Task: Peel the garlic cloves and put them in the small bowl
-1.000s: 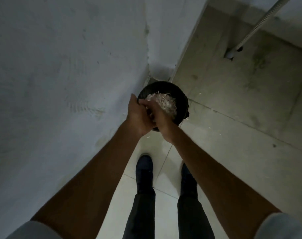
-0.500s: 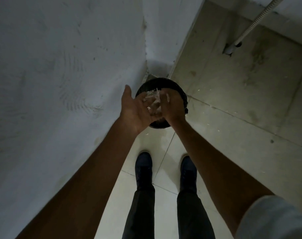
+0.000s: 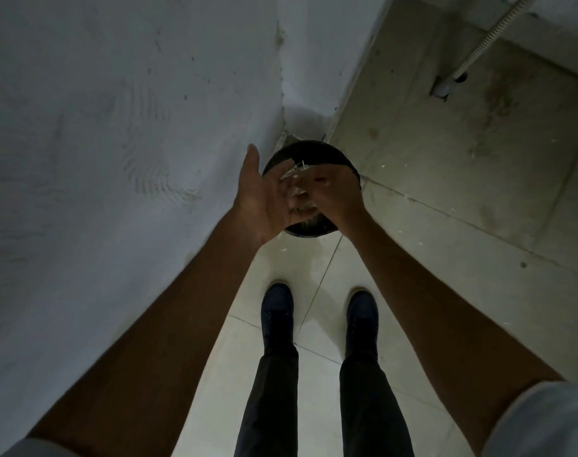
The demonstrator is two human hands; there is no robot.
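Note:
Both of my hands hover over a round black bin (image 3: 314, 149) that stands on the floor in the corner. My left hand (image 3: 262, 199) is spread with the palm turned up and the thumb pointing away. My right hand (image 3: 335, 197) lies against its fingers, back toward me, its fingertips blurred. A few thin white garlic skins (image 3: 295, 169) cling between the two hands above the bin's mouth. No garlic clove and no small bowl are in view.
A plastered wall (image 3: 116, 159) runs along the left and meets a second wall behind the bin. A corrugated hose (image 3: 478, 44) enters the floor at the top right. My two dark shoes (image 3: 277, 311) stand on pale tiles, with small bits of skin scattered near the bin.
The heap of garlic skins my hands held over the bin is gone from them. My left hand has opened palm up and my right hand now lies against it.

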